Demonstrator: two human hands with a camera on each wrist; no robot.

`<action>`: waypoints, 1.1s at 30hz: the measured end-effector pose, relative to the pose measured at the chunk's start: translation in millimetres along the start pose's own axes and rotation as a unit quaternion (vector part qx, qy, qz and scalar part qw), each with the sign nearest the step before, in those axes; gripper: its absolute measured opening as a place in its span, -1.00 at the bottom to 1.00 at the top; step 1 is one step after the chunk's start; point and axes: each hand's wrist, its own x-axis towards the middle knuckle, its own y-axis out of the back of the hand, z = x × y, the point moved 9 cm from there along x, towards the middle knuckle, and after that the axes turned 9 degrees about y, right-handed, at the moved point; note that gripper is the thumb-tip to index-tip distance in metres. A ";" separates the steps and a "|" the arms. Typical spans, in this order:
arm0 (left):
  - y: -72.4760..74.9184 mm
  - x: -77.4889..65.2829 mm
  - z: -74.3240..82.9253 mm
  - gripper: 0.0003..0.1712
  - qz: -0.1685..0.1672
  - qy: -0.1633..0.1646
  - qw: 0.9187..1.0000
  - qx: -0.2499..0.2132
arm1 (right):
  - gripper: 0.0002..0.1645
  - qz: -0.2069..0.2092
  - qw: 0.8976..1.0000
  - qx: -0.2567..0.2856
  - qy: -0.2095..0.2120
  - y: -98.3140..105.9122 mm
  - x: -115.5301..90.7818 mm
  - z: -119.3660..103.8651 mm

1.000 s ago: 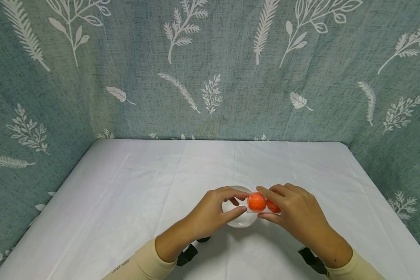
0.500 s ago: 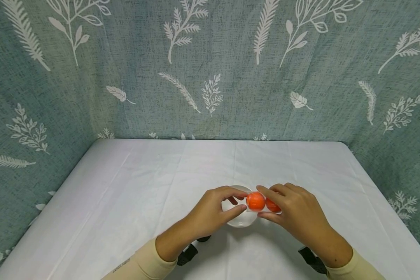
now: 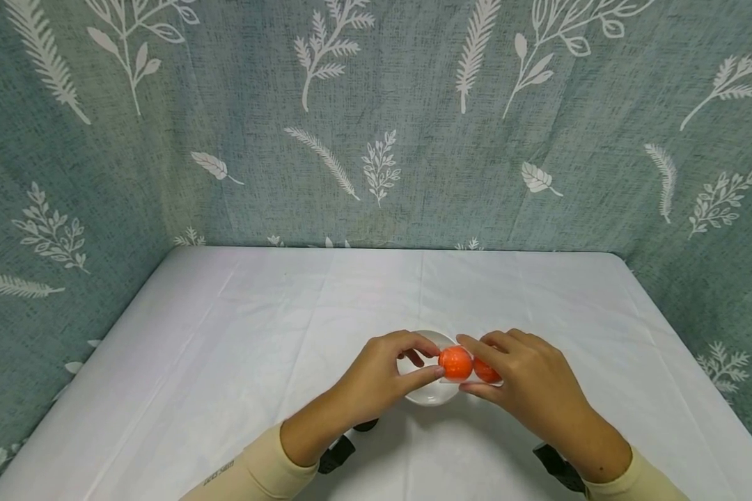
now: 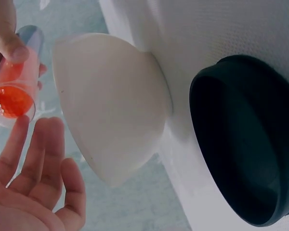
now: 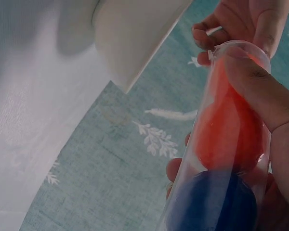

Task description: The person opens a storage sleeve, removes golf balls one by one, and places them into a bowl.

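Note:
My right hand (image 3: 529, 379) grips a clear plastic tube (image 5: 183, 192), held nearly level in the head view. Inside it, two orange balls and a blue ball (image 5: 212, 202) sit in a row. The foremost orange golf ball (image 3: 456, 364) shows dimples at the tube's mouth. Thumb and index fingertip of my left hand (image 3: 376, 369) pinch at that ball from both sides, while its other fingers stay loosely bent. Under the left fingertips stands a white bowl (image 4: 111, 106). The right fingers hide most of the second orange ball (image 3: 485, 370).
A dark, round, shallow open container (image 4: 241, 139) lies on the white-covered table (image 3: 257, 327), near the bowl and by the left wrist. Patterned green cloth (image 3: 376, 160) hangs behind the table and along both sides.
The tube's front ball has shifted slightly left, to between my left thumb and index fingertip, which were just short of it before. The right hand keeps its grip.

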 end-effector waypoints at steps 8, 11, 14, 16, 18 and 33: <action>1.3 0.2 -1.1 -0.71 0.001 0.010 1.000 0.009 | -0.16 -0.003 1.000 -0.003 0.001 -2.0 -0.1 -0.5; 2.3 0.3 -0.9 -0.71 0.002 0.006 1.000 0.014 | -0.16 -0.008 1.000 -0.006 -0.005 -2.5 -0.3 1.2; 2.9 0.3 -0.6 -0.72 0.001 0.002 1.000 0.020 | -0.17 -0.010 1.000 -0.007 -0.010 -2.4 -0.6 3.1; 3.0 0.2 -0.2 -0.71 -0.001 -0.001 1.000 0.023 | -0.17 -0.009 1.000 -0.007 -0.011 -2.2 -0.6 4.0; 3.0 0.0 0.1 -0.70 -0.004 -0.004 1.000 0.025 | -0.17 -0.008 1.000 -0.007 -0.011 -1.7 -0.6 4.4; -3.2 -2.0 -2.0 -0.44 -0.051 0.006 0.999 -0.017 | -0.15 -0.021 1.000 -0.008 -0.012 -1.7 -0.4 4.5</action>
